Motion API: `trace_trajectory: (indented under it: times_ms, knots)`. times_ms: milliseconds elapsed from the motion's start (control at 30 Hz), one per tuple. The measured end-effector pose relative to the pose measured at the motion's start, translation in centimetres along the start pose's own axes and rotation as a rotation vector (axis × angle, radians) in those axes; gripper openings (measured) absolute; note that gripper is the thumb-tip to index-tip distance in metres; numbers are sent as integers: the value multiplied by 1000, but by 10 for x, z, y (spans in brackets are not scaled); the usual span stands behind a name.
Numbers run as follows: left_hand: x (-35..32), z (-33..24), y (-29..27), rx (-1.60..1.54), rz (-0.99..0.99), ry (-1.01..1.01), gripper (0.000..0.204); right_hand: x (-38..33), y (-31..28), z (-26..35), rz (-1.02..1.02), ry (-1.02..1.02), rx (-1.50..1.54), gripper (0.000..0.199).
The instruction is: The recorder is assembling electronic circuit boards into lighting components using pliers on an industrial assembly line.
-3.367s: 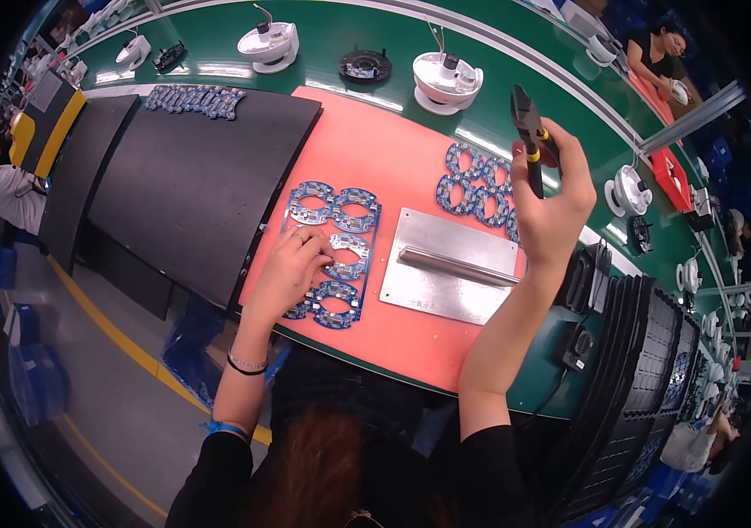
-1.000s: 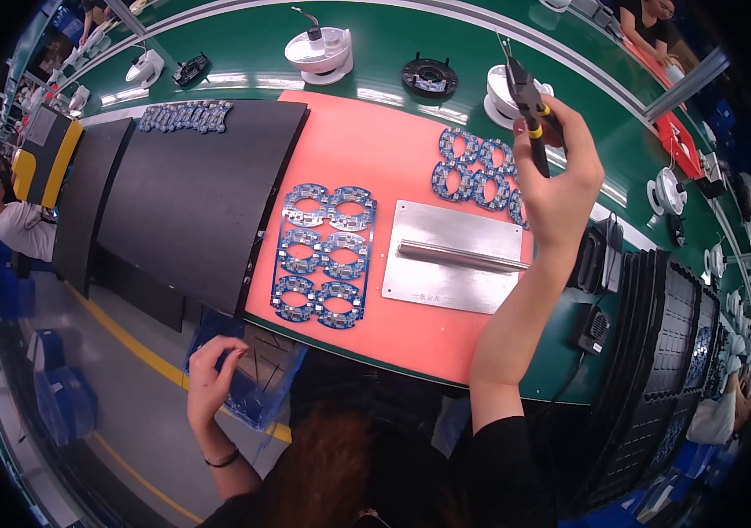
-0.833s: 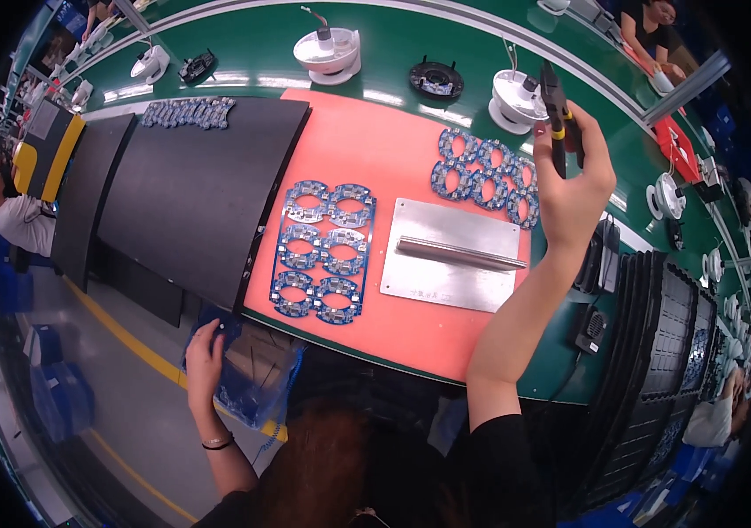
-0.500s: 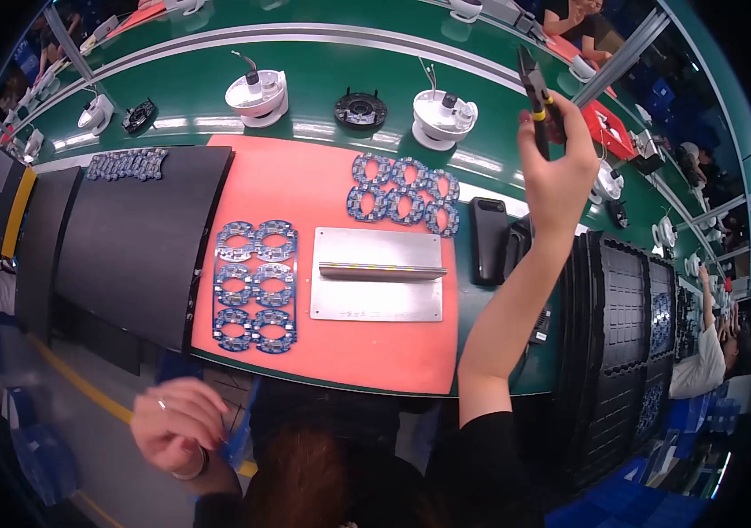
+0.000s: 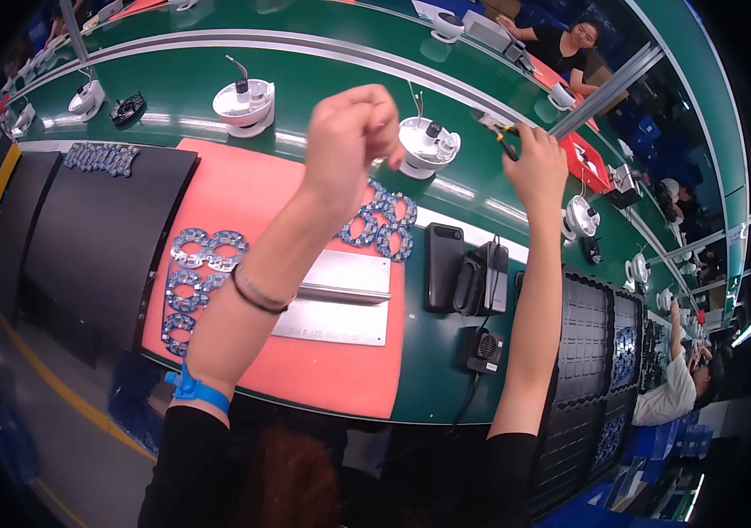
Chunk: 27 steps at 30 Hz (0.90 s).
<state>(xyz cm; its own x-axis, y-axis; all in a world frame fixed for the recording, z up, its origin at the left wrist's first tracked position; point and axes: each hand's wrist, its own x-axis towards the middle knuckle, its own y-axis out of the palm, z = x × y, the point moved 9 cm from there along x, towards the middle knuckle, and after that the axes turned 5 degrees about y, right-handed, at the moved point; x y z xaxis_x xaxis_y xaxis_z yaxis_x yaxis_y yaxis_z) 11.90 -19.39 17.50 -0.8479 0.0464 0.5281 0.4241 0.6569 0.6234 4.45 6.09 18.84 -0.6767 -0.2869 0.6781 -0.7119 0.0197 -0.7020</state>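
My right hand (image 5: 537,165) is closed on a pair of pliers (image 5: 508,141) with black and yellow handles, held above the green bench to the right of a white round housing (image 5: 428,146). My left hand (image 5: 351,141) is raised in a loose fist over the far edge of the orange mat (image 5: 367,378). Its fingers curl downward, and whether anything is in them is hidden. Under my left forearm lie a metal plate with an upright bar (image 5: 349,321) and a panel of blue circuit boards (image 5: 185,290), partly covered. More blue circuit boards (image 5: 393,239) lie just beyond the plate.
Another white housing (image 5: 244,107) stands at the far left. A black case (image 5: 444,268) and a black device (image 5: 483,277) lie right of the mat. Stacked black trays (image 5: 582,352) flank my right arm. A black board (image 5: 85,238) is at left. A co-worker (image 5: 569,57) sits across the bench.
My left hand has come up from below the bench edge to over the mat's far side. My right hand has lowered slightly with the pliers, now tilted left. The view has shifted.
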Motion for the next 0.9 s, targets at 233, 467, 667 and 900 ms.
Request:
trace_trajectory:
  times_ms: [233, 467, 667, 900]
  knots:
    - [75, 123, -70, 726, -182, -114, 13, 18, 74, -25, 71, -55, -145, 35]
    - [103, 228, -115, 1462, 161, -137, 23, 29, 131, -3, 138, -372, -80, 39]
    - [116, 242, -82, 1633, 345, -55, 18, 19, 165, -14, 261, -355, -93, 42]
    - [128, 256, -103, 1364, 263, -146, 9, 19, 171, -27, 291, -377, -93, 43]
